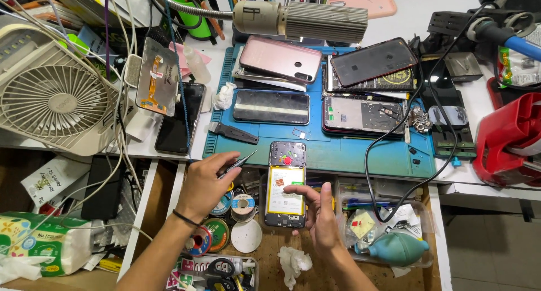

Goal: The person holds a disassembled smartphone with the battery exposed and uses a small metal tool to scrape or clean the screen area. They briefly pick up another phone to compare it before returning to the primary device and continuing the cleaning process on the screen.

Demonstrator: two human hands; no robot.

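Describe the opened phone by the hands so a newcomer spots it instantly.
Start at the blue work mat and go to its front edge, near the middle. The back-off phone with a yellow battery overhangs that edge, between the left hand and right hand. The other phones lie fully on the mat.

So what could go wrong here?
The open phone overhangs the mat edge above the cluttered drawer; only the right hand touches it, so it may tip. The left hand holds the screwdriver near its exposed board, so a slip could scratch parts.
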